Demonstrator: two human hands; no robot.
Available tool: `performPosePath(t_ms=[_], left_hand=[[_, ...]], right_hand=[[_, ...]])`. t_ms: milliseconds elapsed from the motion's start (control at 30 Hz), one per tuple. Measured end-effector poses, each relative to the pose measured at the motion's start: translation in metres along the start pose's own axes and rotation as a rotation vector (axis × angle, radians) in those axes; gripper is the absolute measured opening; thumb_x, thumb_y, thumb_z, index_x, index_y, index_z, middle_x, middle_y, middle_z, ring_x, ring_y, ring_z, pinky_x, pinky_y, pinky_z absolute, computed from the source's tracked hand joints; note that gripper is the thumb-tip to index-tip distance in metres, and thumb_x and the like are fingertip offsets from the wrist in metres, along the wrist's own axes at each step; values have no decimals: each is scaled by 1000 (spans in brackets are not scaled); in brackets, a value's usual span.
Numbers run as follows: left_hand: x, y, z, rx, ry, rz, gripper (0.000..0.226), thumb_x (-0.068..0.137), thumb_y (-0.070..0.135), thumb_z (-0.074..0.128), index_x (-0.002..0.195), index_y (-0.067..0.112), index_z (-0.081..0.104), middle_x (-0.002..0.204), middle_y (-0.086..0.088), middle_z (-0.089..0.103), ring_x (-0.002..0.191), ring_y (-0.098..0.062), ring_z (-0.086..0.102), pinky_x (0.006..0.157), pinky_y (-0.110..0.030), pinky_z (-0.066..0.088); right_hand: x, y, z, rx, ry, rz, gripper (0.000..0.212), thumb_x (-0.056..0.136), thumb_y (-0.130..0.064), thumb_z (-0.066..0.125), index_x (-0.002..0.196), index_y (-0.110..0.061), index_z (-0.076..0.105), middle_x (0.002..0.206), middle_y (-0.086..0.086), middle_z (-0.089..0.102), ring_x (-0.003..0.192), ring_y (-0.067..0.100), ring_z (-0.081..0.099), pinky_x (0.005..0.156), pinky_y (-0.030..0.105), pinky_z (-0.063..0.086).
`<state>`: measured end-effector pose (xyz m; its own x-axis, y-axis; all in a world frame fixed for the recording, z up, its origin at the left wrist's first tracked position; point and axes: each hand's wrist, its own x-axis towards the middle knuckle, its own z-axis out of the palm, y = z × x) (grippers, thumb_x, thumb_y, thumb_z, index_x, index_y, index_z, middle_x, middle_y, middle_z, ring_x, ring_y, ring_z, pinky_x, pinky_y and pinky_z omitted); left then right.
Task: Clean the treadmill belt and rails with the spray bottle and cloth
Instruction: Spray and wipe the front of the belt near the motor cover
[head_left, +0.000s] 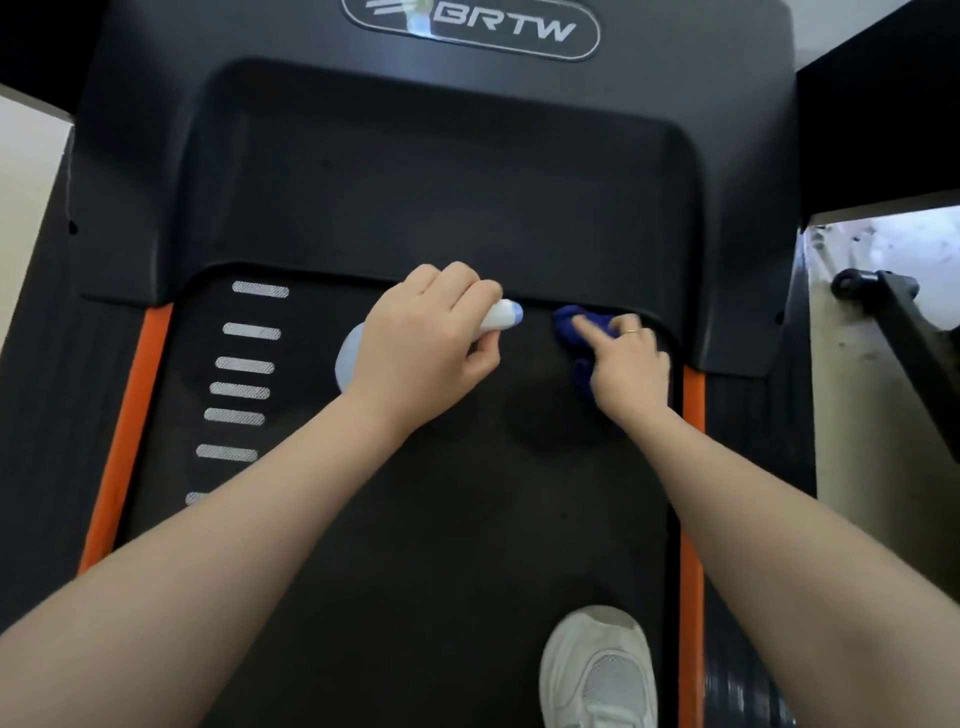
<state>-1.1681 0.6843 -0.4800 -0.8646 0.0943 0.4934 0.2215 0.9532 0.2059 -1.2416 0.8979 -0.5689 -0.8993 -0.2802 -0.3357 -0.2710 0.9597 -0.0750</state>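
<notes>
so: our left hand (423, 332) wraps spray bottle (501, 318), smooth white plastic with pale blue tip, rounded translucent body showing behind wrist; long axis lies near level, nozzle pointing right toward cloth. our right hand (628, 364) presses crumpled blue cloth (571, 332) on matte black belt (415, 519) at front edge beside motor cover (415, 171), index finger stretched out, others curled on fabric (ring on one finger). two orange rails (124, 441). seven grey stripes (244, 365) visible. one white mesh shoe (597, 670).

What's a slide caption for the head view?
Left hand grips white-and-blue spray bottle; right hand presses blue cloth onto black treadmill belt beside motor cover.
</notes>
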Motion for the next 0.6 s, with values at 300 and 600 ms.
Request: performPosePath(t_ms=[300, 600], left_hand=[[-3, -3, -8, 0, -53, -21, 13, 75, 13, 61, 85, 8, 67, 78, -6, 62, 61, -25, 51, 54, -26, 36], [-14, -21, -29, -125, -83, -220, 22, 73, 14, 54, 92, 9, 63, 86, -6, 61, 70, -28, 51, 57, -40, 46]], right_hand=[[-29, -55, 21, -95, -47, -436, 54, 95, -27, 45, 143, -40, 25, 139, 8, 30, 117, 29, 36, 88, 39, 33], [-28, -93, 18, -31, -22, -295, 52, 93, -24, 47, 141, -37, 30, 136, 9, 32, 113, 30, 38, 86, 39, 34]])
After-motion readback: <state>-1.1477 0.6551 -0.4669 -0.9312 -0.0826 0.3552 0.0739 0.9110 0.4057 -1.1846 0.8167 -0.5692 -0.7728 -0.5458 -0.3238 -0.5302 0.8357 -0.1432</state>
